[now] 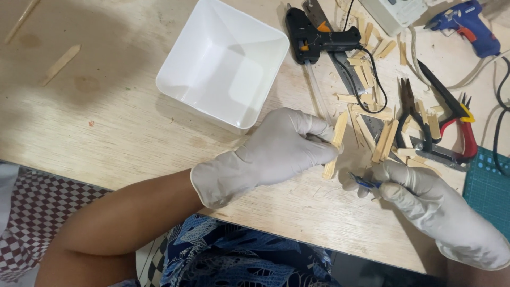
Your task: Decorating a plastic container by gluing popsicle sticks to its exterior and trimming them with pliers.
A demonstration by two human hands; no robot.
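Both of my hands wear white gloves. My left hand [276, 151] grips a short wooden stick [337, 139] that stands tilted on the plywood table [106, 122], its lower end near the table surface. My right hand [425, 199] is closed on a small blue-handled tool [364, 182], whose tip points left toward the stick's lower end. Several cut wooden stick pieces [385, 139] lie scattered just beyond my hands.
An empty white square tub [223, 61] stands behind my left hand. A black glue gun [313, 34], a metal ruler [348, 79], pliers [417, 119], red-handled cutters [459, 117], a blue glue gun [467, 24] and a green cutting mat [486, 186] sit at the right.
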